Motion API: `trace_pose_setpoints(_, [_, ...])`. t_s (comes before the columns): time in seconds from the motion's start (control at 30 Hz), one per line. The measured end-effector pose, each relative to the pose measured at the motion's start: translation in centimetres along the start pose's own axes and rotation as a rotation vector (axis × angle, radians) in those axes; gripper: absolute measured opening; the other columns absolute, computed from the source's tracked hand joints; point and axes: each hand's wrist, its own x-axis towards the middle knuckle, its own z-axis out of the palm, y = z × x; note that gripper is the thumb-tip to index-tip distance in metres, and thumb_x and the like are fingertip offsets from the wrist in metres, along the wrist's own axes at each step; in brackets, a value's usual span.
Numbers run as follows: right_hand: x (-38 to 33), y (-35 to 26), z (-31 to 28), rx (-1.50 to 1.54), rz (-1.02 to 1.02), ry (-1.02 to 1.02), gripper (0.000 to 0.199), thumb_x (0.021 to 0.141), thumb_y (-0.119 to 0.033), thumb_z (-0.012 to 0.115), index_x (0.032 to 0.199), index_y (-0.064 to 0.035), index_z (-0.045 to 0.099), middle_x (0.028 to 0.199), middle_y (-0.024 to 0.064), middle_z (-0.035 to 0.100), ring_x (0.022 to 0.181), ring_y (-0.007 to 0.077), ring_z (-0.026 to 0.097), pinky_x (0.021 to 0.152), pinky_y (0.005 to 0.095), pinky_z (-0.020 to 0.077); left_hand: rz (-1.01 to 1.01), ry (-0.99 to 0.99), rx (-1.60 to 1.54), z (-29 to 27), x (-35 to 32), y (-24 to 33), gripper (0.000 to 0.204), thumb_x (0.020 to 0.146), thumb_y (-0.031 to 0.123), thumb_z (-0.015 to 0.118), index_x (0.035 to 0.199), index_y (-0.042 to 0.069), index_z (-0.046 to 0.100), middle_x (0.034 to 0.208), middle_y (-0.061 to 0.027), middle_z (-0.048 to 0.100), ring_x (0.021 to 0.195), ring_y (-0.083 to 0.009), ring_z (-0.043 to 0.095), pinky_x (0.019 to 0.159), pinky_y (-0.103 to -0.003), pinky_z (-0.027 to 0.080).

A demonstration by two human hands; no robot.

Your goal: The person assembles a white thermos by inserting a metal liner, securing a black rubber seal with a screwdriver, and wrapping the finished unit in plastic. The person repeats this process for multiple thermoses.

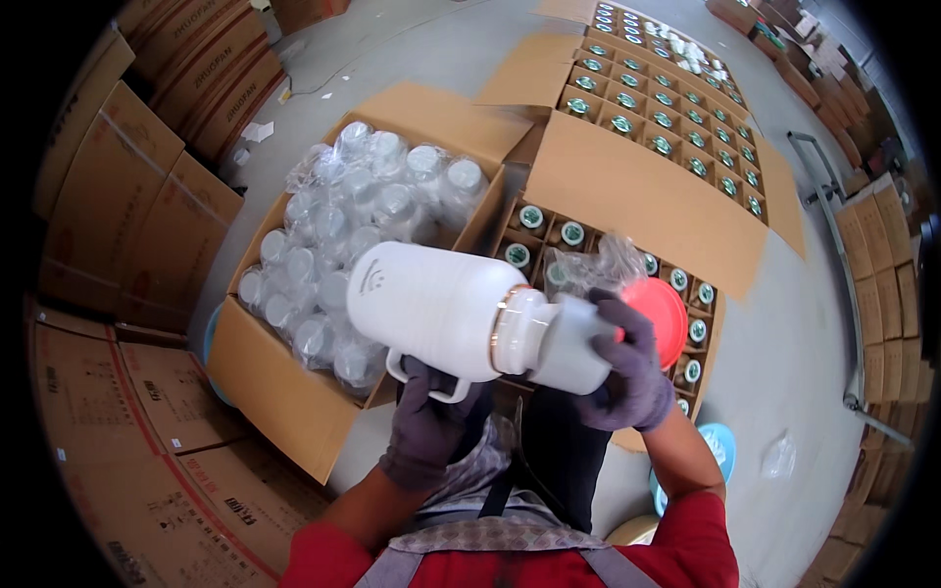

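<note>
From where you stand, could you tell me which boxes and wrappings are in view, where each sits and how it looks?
Open brown carton, left of the hands: holds clear-wrapped white jugs.
Divided brown carton, behind the hands: green-and-white lids in cells.
Second divided carton, farther back: the same lids.
Stacked brown cartons, far left: printed sides.
Clear plastic wrap, above the right hand.

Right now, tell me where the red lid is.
In the head view, right of centre: the red lid sits behind the right hand, over the box of green-capped jars.
</note>
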Motion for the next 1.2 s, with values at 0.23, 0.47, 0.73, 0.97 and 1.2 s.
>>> trace_pose_setpoints(0.23, [-5.3,-4.5,0.1,1.390,0.887,-0.152,0.078,0.086,-0.022,0.056,0.154,-0.0112,0.020,0.136,0.0252,0.049,0.118,0.0387,0.056,0.096,0.0467,0.0484,0.187,-0.022,0.259,-0.3,-4.6,-2.1,0.048,0.101,0.042,0.048,0.131,0.005,0.049,0.122,-0.0073,0.060,0.113,-0.0202,0.060,0.093,-0.035,0.054])
trace_pose_setpoints(0.47, [-9.1,-7.1,3.3,1.824,0.870,0.055,0.069,0.093,-0.034,0.060,0.149,-0.0065,0.030,0.136,0.0146,0.053,0.122,0.0289,0.055,0.102,0.0430,0.0464,0.774,-0.510,1.562,-5.5,-7.6,-1.4,0.048,0.087,0.013,0.065,0.129,-0.005,0.049,0.113,-0.0197,0.063,0.105,-0.0345,0.062,0.093,-0.040,0.050])
trace_pose_setpoints(0.73, [-4.3,-0.9,3.1,1.385,1.338,0.200,0.052,0.098,-0.046,0.049,0.129,-0.0050,0.055,0.119,0.0134,0.064,0.107,0.0257,0.063,0.096,0.0402,0.0504,0.384,-0.887,1.469,-2.2,-1.4,2.2,0.040,0.078,0.012,0.066,0.117,0.004,0.063,0.126,-0.0175,0.056,0.118,-0.0347,0.057,0.097,-0.038,0.051])
trace_pose_setpoints(0.97, [-16.0,19.3,-0.5,0.124,1.385,0.406,0.056,0.089,-0.049,0.063,0.118,-0.0011,0.065,0.103,0.0111,0.070,0.096,0.0219,0.065,0.086,0.0332,0.0502,0.678,-1.504,1.855,-7.3,1.9,3.9,0.056,0.075,0.018,0.070,0.130,0.012,0.057,0.132,-0.0068,0.053,0.121,-0.0353,0.052,0.104,-0.047,0.045])
trace_pose_setpoints(1.2, [-12.3,23.6,11.9,-1.153,1.039,-0.209,0.067,0.075,-0.063,0.063,0.115,-0.0098,0.069,0.115,0.0158,0.067,0.119,0.0358,0.055,0.103,0.0441,0.0410,0.622,-1.744,1.605,-5.3,2.3,4.5,0.028,0.080,0.021,0.067,0.107,0.013,0.065,0.133,-0.0015,0.056,0.122,-0.0289,0.054,0.107,-0.049,0.044])
